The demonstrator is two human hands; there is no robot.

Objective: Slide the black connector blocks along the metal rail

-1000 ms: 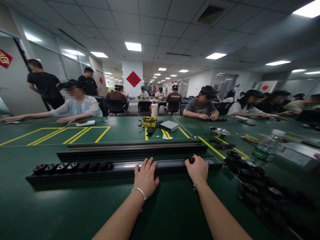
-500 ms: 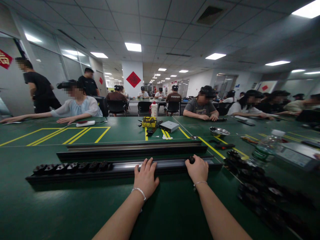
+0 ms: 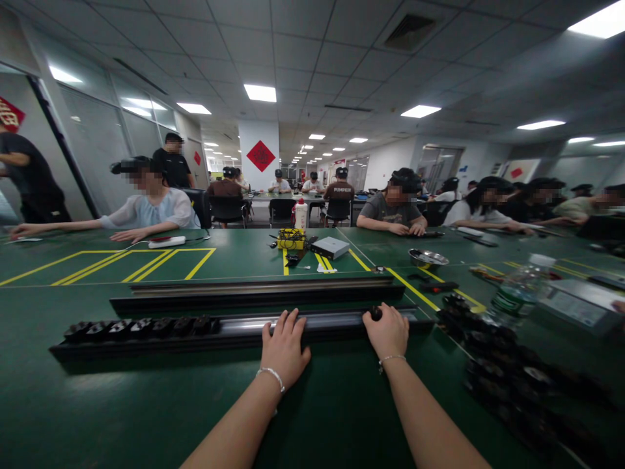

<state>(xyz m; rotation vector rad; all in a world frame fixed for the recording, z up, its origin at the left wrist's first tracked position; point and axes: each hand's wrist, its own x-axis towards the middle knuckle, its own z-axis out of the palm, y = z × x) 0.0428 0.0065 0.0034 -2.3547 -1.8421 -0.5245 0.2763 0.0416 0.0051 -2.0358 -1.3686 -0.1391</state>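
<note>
— What have we got under our hands?

— A long black rail with a shiny grey channel along its top, lying on the green desk just in front of us. Its long axis runs left to right across our view, one end far to our left and the other past our right hand.

— And what sits in the channel?

— A row of small black parts packed side by side at the left stretch; the middle of the channel is bare metal.

— Our left hand?

— The left hand lies flat on the rail's near edge, fingers stretched out and a little spread, the tips reaching over the channel (a thin bracelet sits on that wrist).

— The right one?

— The right hand is curled at the rail further right, its fingers pinching a small black round part over the channel.

— Anything else like the rail?

— A second rail, just as long, lies parallel right behind it. To our right a heap of loose black parts covers the desk, with a clear water bottle near it. Across the desk other people sit at their own places.
</note>
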